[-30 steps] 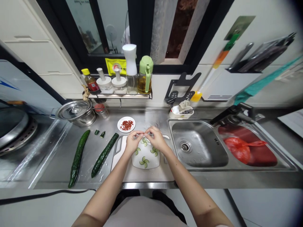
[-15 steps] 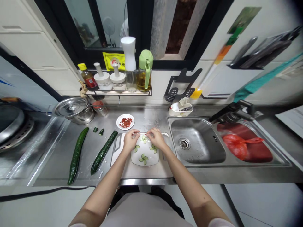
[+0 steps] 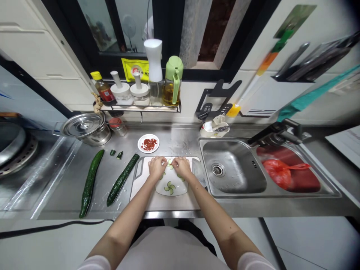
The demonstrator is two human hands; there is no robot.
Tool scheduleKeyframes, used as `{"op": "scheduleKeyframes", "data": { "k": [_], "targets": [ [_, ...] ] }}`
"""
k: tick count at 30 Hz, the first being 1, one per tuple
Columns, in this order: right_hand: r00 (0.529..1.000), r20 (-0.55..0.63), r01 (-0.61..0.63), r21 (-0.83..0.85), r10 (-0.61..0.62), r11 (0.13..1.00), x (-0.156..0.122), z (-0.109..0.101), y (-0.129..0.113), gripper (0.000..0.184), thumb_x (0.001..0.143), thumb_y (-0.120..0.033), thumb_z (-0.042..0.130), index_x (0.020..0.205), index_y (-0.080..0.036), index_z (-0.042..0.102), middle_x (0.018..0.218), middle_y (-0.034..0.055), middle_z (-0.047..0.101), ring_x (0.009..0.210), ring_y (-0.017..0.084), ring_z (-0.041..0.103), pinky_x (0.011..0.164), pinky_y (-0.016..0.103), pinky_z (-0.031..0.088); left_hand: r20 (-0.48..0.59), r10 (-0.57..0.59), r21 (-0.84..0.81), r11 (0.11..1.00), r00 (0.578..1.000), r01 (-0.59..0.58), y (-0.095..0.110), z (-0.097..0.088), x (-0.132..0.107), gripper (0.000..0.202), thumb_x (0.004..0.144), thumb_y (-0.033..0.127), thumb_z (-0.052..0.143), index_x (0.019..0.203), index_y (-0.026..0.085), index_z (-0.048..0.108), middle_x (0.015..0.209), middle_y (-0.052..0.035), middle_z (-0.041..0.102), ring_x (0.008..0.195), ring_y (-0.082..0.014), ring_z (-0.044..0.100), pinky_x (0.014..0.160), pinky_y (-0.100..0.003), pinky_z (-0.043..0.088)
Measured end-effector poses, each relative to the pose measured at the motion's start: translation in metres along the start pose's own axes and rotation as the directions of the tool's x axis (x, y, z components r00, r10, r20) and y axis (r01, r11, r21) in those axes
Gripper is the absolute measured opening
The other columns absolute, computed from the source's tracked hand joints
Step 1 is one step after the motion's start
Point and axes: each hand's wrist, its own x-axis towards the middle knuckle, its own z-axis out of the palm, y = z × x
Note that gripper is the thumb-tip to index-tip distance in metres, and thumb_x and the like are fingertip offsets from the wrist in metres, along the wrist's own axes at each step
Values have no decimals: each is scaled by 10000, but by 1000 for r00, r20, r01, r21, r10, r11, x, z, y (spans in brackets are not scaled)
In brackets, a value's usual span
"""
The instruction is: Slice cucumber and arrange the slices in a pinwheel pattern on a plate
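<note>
A white plate (image 3: 180,191) rests on a white cutting board (image 3: 140,187) with a grey-edged handle. Thin cucumber slices (image 3: 169,188) form a curved pinwheel near the plate's front. More slices lie toward its sides, partly covered by my hands. At the far rim, my left hand (image 3: 158,166) and my right hand (image 3: 181,166) face each other with fingers pinched. Between their fingertips show the pale green cucumber slices (image 3: 170,163) of the far pinwheel. Whatever the fingertips grip is too small to tell.
Behind the board stands a small dish (image 3: 140,145) of chopped red bits (image 3: 149,144). Two cucumbers (image 3: 91,183) (image 3: 123,180) and two cut ends (image 3: 119,155) lie left. A lidded pot (image 3: 98,135) stands farther back. On the right are a sink (image 3: 239,168) and a red bag (image 3: 277,174).
Both hands have come lower over the plate's far part, their fingertips closer to the far pinwheel. The side slices are more covered. The view has shifted slightly.
</note>
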Motion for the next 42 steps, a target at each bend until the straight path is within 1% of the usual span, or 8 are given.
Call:
{"op": "scheduleKeyframes", "data": {
  "k": [5, 13, 18, 27, 33, 42],
  "targets": [
    [999, 32, -17, -33, 18, 999, 1, 6, 0, 196, 921, -260, 488, 904, -212, 678, 971, 56, 644, 928, 191, 474, 778, 291, 252, 42, -8, 51, 999, 999, 6, 3, 6, 4, 146, 846, 371, 605, 915, 258, 667, 1024, -39, 660, 1037, -240, 530, 884, -366, 321],
    [999, 44, -31, -34, 33, 999, 4, 7, -1, 211, 934, -264, 470, 904, -214, 673, 975, 54, 646, 919, 190, 475, 781, 300, 242, 76, 1, 100, 995, 997, -9, 9, 12, 9, 136, 862, 358, 590, 924, 261, 663, 1062, -39, 652, 1066, -233, 520, 893, -371, 301],
    [999, 39, -27, -54, 29, 998, 4, 10, 1, 231, 941, -290, 461, 902, -215, 676, 987, 58, 644, 950, 199, 476, 790, 303, 246, 65, 10, 116, 993, 998, -18, 9, 16, 11, 131, 859, 357, 591, 900, 256, 664, 1060, -40, 654, 1060, -239, 520, 885, -373, 302],
    [998, 48, -37, -61, 40, 997, 5, 8, -3, 189, 917, -264, 493, 889, -201, 669, 983, 68, 656, 961, 206, 483, 798, 309, 247, 64, 14, 133, 991, 998, -23, 9, 18, 11, 115, 868, 323, 579, 901, 254, 665, 1059, -47, 642, 1071, -240, 511, 899, -377, 292],
    [998, 45, -45, -50, 48, 998, 6, 10, -2, 157, 903, -250, 507, 915, -200, 656, 991, 64, 663, 974, 211, 486, 798, 312, 250, 75, 11, 139, 990, 997, -21, 9, 19, 11, 135, 875, 346, 578, 918, 252, 663, 1074, -55, 638, 1086, -244, 506, 908, -382, 284],
    [998, 50, -32, -58, 35, 998, 7, 10, -1, 163, 910, -260, 501, 901, -202, 653, 965, 62, 670, 957, 206, 495, 787, 310, 241, 50, 38, 151, 987, 998, -46, 7, 20, 11, 139, 867, 352, 581, 923, 259, 667, 1056, -52, 641, 1072, -250, 510, 901, -385, 288]
  ]
}}
